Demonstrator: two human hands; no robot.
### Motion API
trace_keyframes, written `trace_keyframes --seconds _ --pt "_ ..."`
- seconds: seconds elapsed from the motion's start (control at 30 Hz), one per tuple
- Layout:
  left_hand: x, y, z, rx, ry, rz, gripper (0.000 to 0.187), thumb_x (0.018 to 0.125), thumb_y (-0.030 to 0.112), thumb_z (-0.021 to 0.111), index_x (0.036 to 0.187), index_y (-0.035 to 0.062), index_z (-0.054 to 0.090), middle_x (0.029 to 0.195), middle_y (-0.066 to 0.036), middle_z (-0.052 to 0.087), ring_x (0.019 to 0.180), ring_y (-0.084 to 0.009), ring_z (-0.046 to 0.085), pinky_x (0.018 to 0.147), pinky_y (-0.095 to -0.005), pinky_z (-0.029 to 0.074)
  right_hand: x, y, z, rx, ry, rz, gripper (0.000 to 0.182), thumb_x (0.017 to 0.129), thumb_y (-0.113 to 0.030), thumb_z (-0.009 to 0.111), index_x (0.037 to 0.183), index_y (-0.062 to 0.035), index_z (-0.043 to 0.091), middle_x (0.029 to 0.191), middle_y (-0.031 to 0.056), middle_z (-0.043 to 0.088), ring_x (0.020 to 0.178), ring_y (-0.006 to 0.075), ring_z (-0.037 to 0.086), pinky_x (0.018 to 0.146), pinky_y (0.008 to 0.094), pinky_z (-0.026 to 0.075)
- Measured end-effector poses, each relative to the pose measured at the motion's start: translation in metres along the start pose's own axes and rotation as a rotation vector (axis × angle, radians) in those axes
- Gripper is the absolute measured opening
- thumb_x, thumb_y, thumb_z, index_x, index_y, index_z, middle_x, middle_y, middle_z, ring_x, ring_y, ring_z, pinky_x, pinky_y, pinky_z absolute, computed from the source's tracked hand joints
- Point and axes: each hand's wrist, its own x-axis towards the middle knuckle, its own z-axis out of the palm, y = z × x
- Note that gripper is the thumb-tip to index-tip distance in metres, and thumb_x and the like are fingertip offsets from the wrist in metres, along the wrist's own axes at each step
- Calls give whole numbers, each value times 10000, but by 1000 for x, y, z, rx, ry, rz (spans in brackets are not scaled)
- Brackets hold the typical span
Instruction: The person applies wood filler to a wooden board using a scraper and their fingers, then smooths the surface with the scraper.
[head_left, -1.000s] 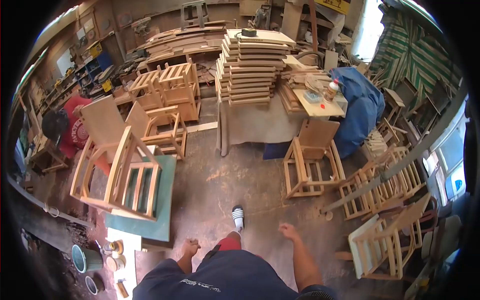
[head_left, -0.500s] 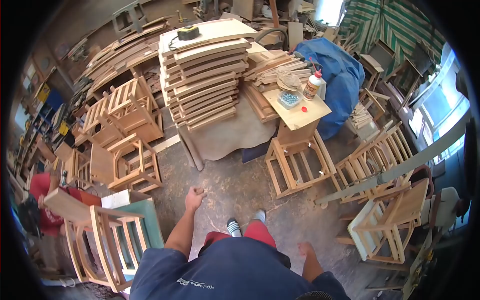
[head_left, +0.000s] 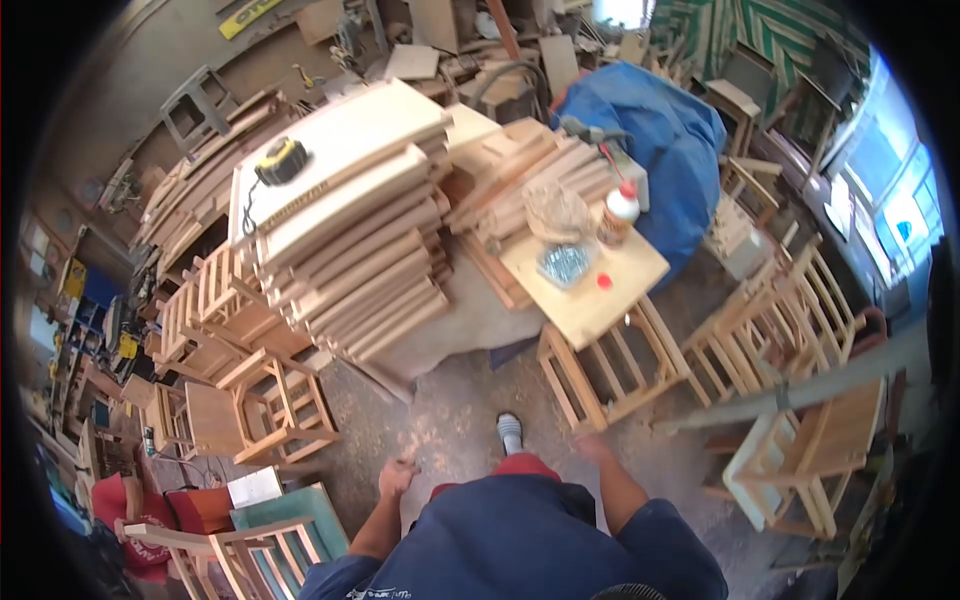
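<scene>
Left grip [head_left: 399,477] hangs half-open, apart from the wooden chair [head_left: 583,390], while right grip [head_left: 597,452], blurred beyond telling, hangs near it.

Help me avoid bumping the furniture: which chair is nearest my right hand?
The chair just ahead of your right hand, partly hidden by the board bearing the white bottle; the left-side chairs and right-side chairs stand farther off.

Woodworking workshop, stacked wooden panels [head_left: 340,200], unfinished chair frames [head_left: 610,365], scattered lumber [head_left: 210,170], sawdust-strewn floor [head_left: 440,425]
</scene>
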Motion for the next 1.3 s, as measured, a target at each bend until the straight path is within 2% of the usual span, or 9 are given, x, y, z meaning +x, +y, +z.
trace_keyframes --seconds 0.07,0.17,0.27,0.33,0.47,0.67,0.97,1.27,1.3 --pt "8 -4 -4 -19 85 -70 697 645 447 808 1181 28 658 1159 -199 703 1138 -351 650 960 -404 507 35 -22 -49 -296 -229 -163 208 828 -118 603 979 -101 746 910 99 719 735 264 676 620 424 543" --pt "7 17 -18 -81 153 -219 683 622 408 848 1158 34 649 1156 -191 704 1131 -345 655 960 -402 510 73 -31 -77 194 -89 1 160 766 -134 649 899 -97 729 830 109 708 710 250 683 610 406 544" --pt "25 47 -24 -89 167 -228 664 615 357 867 1147 39 632 1139 -166 715 1114 -327 666 955 -393 511 123 -30 -101 -260 -46 -118 162 788 -209 679 884 -82 707 755 59 681 668 244 652 578 398 514" --pt "26 71 -25 -104 170 -218 647 618 338 865 1143 41 629 1132 -154 720 1106 -316 672 949 -389 513 124 -42 -139 348 -115 -106 233 799 -250 694 964 -86 689 769 59 662 670 269 635 586 436 505" --pt "32 128 -44 -76 93 -202 616 625 322 851 1128 42 635 1115 -137 730 1095 -301 676 942 -382 513 143 -51 -166 1295 -241 421 350 812 -331 704 1076 -107 653 780 76 639 657 275 611 578 448 491" --pt "75 136 -54 -79 37 -166 606 647 306 825 1161 56 623 1113 -153 725 1103 -333 664 928 -398 514 139 -53 -150 760 -404 566 284 834 -293 689 1043 -102 666 798 77 646 679 263 623 586 429 498" --pt "73 118 -73 -49 110 -233 624 638 297 824 1175 66 606 1125 -205 704 1115 -379 646 934 -433 512 129 -101 -142 373 -598 451 190 869 -236 666 995 -94 685 826 77 658 712 245 641 599 400 510" --pt "82 -30 -92 -258 254 -291 653 625 302 816 1194 65 601 1138 -202 698 1118 -374 649 937 -435 513 147 -147 -118 33 -461 61 156 896 -212 657 1024 -132 695 872 71 652 755 221 640 613 377 514" --pt "86 -46 -99 -276 266 -294 663 625 304 816 1204 65 597 1148 -205 694 1121 -375 648 938 -433 513 146 -178 -121 270 -413 319 192 898 -216 659 1068 -131 682 896 74 647 775 216 641 625 379 519"
